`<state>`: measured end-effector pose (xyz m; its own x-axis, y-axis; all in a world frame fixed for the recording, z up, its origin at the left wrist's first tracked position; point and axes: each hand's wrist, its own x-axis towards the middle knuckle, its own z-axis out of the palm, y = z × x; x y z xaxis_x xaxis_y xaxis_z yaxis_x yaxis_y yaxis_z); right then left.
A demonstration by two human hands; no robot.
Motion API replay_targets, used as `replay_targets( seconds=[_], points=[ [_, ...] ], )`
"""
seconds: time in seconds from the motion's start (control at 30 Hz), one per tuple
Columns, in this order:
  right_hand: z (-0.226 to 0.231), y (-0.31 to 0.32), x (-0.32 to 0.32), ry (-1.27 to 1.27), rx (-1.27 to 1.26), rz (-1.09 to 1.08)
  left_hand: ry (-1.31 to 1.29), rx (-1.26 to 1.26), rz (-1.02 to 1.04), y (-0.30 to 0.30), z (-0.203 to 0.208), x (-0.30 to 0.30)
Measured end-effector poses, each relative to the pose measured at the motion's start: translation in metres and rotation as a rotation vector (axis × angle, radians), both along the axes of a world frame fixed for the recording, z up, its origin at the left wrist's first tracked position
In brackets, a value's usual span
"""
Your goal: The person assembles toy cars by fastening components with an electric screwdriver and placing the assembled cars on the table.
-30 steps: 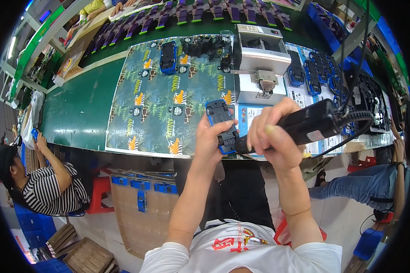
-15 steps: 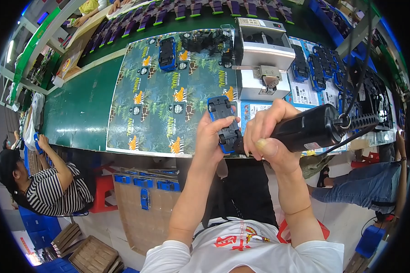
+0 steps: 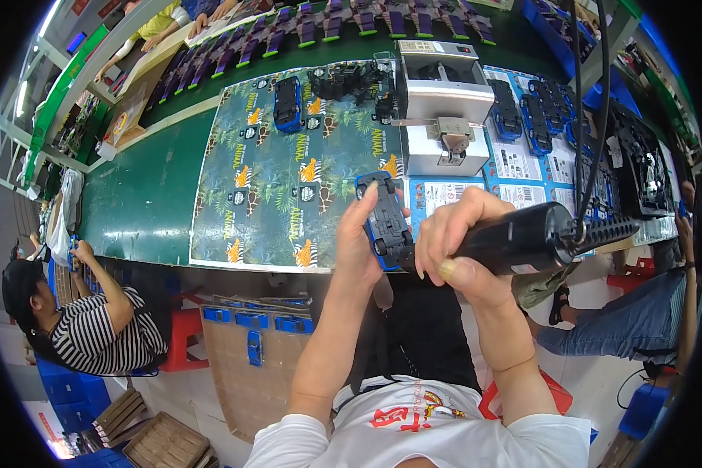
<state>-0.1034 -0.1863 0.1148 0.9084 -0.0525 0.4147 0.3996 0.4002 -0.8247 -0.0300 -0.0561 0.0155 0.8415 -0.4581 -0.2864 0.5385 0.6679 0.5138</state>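
My left hand [image 3: 354, 242] is closed around a blue toy car [image 3: 388, 217], which is turned so its black underside faces up. Its thumb lies along the car's far end. In my right hand [image 3: 462, 243] is a black electric screwdriver [image 3: 522, 238], held roughly level with its cord end to the right. The screwdriver's front end meets the near end of the car; my fingers hide the bit and the exact contact. Both hands are over the front edge of the workbench.
A metal screw feeder [image 3: 448, 109] stands beyond my hands. Another upturned car [image 3: 287, 105] and black parts [image 3: 351, 82] lie on the patterned sheet [image 3: 269, 195]. Several cars [image 3: 537, 123] sit at right. Black cables [image 3: 593, 148] hang there. A co-worker [image 3: 93, 331] sits at left.
My left thumb has slid from the middle of the car's underside to its far end. The screwdriver has dipped slightly, staying at the car's near end. The whole view has shifted a little.
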Motion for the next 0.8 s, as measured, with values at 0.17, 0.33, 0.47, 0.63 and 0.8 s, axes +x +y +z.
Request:
replay_targets(
  seconds=[0.17, 0.33, 0.47, 0.63, 0.8],
  points=[
    [0.005, -0.024, -0.014, -0.244, 0.145, 0.064, -0.414, 0.322, 0.003, -0.001, 0.016, 0.006],
    [0.006, -0.066, -0.027, -0.252, 0.110, -0.110, -1.925, 1.399, -0.092, 0.020, 0.041, 0.040],
    [-0.011, -0.087, -0.032, -0.217, 0.019, -0.213, -2.114, 1.681, -0.468, 0.078, 0.037, 0.065],
    [-0.026, -0.101, -0.050, -0.092, 0.121, -0.167, -1.912, 2.236, -0.349, 0.198, 0.070, 0.086],
    [-0.026, -0.103, -0.060, 0.076, 0.015, -0.204, -1.974, 1.768, 0.154, 0.134, 0.050, 0.051]
  ],
)
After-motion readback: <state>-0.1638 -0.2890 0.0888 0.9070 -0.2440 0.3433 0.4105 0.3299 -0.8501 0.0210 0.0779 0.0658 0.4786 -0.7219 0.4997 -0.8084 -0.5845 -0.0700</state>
